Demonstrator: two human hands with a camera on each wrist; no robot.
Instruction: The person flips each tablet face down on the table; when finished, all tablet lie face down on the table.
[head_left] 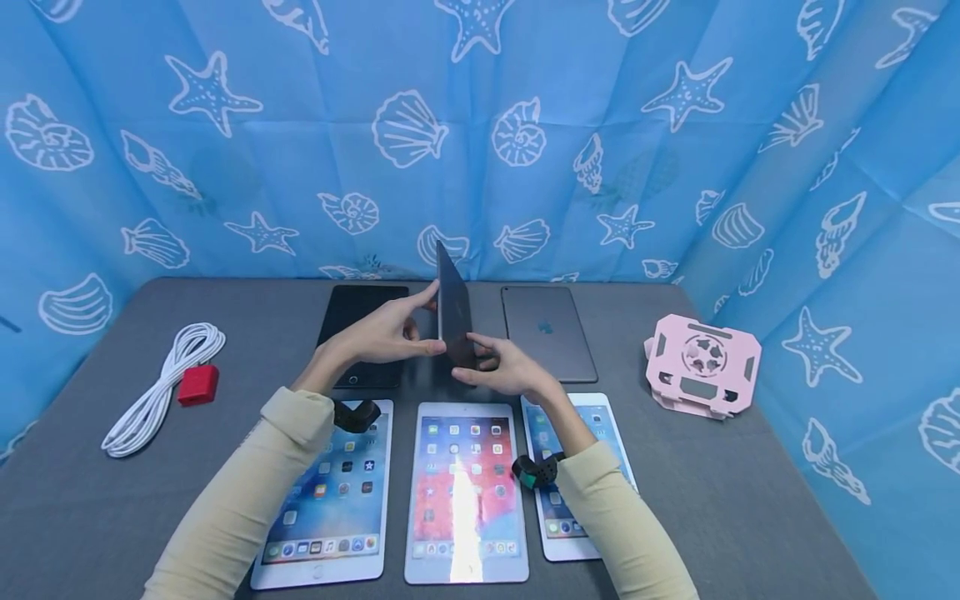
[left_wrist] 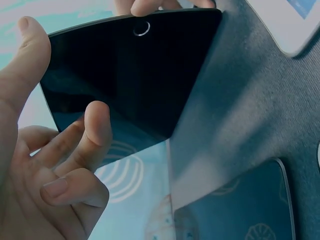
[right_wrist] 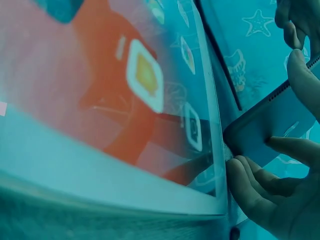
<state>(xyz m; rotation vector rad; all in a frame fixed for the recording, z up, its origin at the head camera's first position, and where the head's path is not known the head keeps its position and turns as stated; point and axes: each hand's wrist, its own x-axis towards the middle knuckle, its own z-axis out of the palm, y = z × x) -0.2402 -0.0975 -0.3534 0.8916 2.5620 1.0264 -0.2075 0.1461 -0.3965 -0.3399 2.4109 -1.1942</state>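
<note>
Both hands hold a dark tablet [head_left: 455, 308] standing on edge above the middle of the table. My left hand [head_left: 386, 332] grips its left side; in the left wrist view the thumb lies at the edge, beside the black screen [left_wrist: 140, 75] with a round home button. At the near end, my right hand [head_left: 513, 367] pinches it between thumb and fingers. The right wrist view shows the tablet's grey back [right_wrist: 265, 127] and speaker holes. Behind the left hand lies a black tablet [head_left: 367, 312], screen up; to the right, a grey tablet [head_left: 547, 329] lies back up.
In front lie three white tablets with lit screens: left [head_left: 337, 533], middle [head_left: 431, 533] and right [head_left: 558, 546]. A coiled white cable [head_left: 153, 404] and red block [head_left: 198, 385] lie left, a pink stand [head_left: 675, 379] right. A blue shell-print curtain [head_left: 465, 200] hangs behind the table.
</note>
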